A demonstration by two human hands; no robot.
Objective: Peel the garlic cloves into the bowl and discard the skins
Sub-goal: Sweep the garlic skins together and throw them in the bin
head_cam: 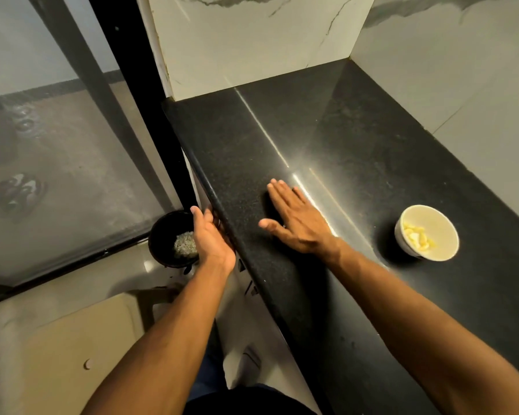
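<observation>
A white bowl [432, 217] with peeled pale yellow garlic cloves [417, 236] stands on the black stone counter [357, 151] at the right. My right hand [294, 220] lies flat on the counter with straight fingers, left of the bowl and near the counter's front edge. My left hand [210, 238] is cupped just below that edge, palm turned toward it. Under it on the floor stands a black bin [162, 238] holding a pile of whitish garlic skins [185, 245].
Marble-patterned walls close the counter at the back and right. A glass door with a black frame [138, 100] is at the left, with sandals [15, 193] behind it. A beige plastic stool [81, 348] stands on the floor near my legs.
</observation>
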